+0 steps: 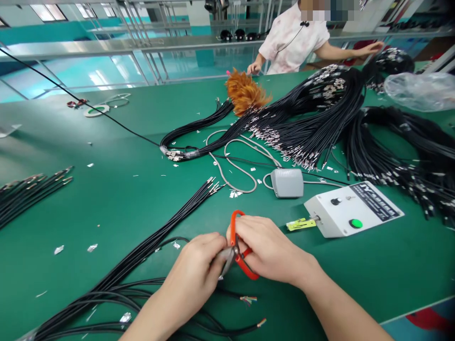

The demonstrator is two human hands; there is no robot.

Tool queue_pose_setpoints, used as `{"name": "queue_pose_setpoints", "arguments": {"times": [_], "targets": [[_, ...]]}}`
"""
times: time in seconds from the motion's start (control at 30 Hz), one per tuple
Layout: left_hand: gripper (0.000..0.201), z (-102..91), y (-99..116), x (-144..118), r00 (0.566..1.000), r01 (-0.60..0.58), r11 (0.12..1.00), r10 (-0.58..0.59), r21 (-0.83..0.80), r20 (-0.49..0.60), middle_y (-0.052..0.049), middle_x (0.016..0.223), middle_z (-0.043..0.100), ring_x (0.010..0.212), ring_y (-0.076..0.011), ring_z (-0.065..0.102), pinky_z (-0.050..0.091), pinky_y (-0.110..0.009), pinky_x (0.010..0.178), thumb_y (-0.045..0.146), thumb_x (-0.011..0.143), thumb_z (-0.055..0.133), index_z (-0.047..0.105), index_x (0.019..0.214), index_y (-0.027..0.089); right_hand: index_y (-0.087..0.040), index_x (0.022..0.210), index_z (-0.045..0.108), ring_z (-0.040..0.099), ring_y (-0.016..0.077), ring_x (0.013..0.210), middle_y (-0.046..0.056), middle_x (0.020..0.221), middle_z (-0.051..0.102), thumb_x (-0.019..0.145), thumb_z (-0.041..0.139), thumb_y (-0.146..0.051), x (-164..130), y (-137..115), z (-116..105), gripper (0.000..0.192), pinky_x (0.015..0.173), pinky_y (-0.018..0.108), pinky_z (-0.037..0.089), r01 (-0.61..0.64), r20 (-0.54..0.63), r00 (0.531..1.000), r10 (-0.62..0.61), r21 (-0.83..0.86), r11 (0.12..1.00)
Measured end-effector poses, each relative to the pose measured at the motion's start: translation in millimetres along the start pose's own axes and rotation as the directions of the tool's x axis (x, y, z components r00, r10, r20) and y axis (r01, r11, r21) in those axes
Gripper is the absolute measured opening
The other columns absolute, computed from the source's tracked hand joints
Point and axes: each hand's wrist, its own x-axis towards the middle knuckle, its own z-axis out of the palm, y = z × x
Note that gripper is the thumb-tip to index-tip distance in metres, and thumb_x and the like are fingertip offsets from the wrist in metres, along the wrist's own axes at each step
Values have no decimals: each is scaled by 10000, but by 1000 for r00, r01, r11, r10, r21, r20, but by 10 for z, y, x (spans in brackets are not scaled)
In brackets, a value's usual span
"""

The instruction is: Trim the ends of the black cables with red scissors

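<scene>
My right hand point(265, 246) is closed on a pair of scissors point(232, 232) with red handles; the grey blades point left and down. Against those blades, my left hand point(199, 265) is pinched, its fingertips hiding what lies between them. A black cable curves up to the left hand from the bundle of black cables point(149, 244) beside it. Below the hands lie loose cable ends point(249, 299) with coloured inner wires bared.
A white control box point(334, 213) with a green button, a yellow-green clip point(301, 224) and a grey foot pedal point(287, 183) stand at right. Large black cable bundles point(313, 128) and an orange-brown feather duster point(245, 92) lie farther back. A co-worker point(296, 38) is across the green table point(124, 199).
</scene>
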Motion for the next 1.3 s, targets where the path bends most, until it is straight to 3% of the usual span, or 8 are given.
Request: {"name": "queue_pose_setpoints", "arguments": {"times": [0.07, 0.17, 0.23, 0.4, 0.57, 0.83, 1.1, 1.3], "targets": [[200, 17, -1, 0, 998, 27, 996, -32, -85, -58, -18, 739, 644, 661, -149, 587, 452, -232, 624, 154, 915, 471, 605, 772, 193, -201, 852, 517, 519, 157, 715, 13, 814, 597, 822, 480, -79, 11, 17, -21, 131, 654, 274, 399, -126, -36, 990, 135, 185, 975], [136, -19, 22, 2, 971, 67, 983, -104, -169, -216, 6, 710, 663, 621, -125, 602, 463, -196, 586, 172, 895, 542, 636, 800, 196, -218, 904, 516, 555, 153, 764, 10, 869, 609, 895, 539, -241, 25, 26, -55, 34, 683, 262, 425, -251, -151, 924, 352, 454, 855], [109, -66, 49, 2, 933, 67, 975, -137, -213, -332, 23, 669, 662, 579, -108, 604, 470, -172, 552, 169, 873, 578, 651, 798, 197, -223, 903, 505, 545, 145, 728, -3, 830, 598, 902, 562, -349, 27, 3, -79, 139, 661, 252, 421, -306, -130, 889, 438, 542, 782], [92, -133, 74, -18, 822, 59, 962, -198, -266, -534, 47, 618, 644, 552, -88, 610, 484, -137, 528, 146, 843, 609, 671, 799, 199, -206, 720, 474, 432, 126, 595, -26, 653, 520, 940, 458, -468, 12, -116, -113, 342, 552, 245, 327, -435, 98, 898, 429, 341, 833], [63, -128, 62, -39, 758, 85, 958, -240, -273, -607, 32, 661, 665, 573, -92, 611, 482, -141, 521, 156, 833, 619, 664, 801, 188, -195, 612, 348, 310, 102, 555, -63, 562, 363, 905, 488, -551, -1, -183, -77, 482, 508, 242, 235, -483, 234, 868, 438, 194, 854], [99, -73, 111, -3, 812, 86, 949, -242, -302, -532, 45, 675, 651, 589, -62, 599, 466, -90, 528, 107, 825, 610, 639, 778, 188, -197, 610, 347, 278, 101, 558, -62, 578, 317, 877, 505, -587, 21, -223, -59, 498, 482, 234, 222, -507, 358, 840, 408, 245, 826], [105, -54, 107, -9, 856, 140, 949, -259, -282, -447, 31, 665, 633, 563, -76, 568, 461, -127, 509, 129, 847, 586, 623, 759, 174, -184, 657, 537, 391, 104, 533, -35, 596, 476, 884, 469, -605, 14, -150, -9, 483, 487, 231, 293, -535, 385, 832, 400, 363, 763], [97, -42, 114, -10, 866, 155, 948, -265, -277, -424, 26, 657, 622, 552, -84, 554, 449, -147, 494, 149, 853, 585, 623, 767, 170, -185, 657, 558, 459, 108, 514, -28, 590, 539, 881, 470, -632, 5, -113, 0, 508, 483, 227, 337, -554, 429, 820, 380, 423, 717]]}}
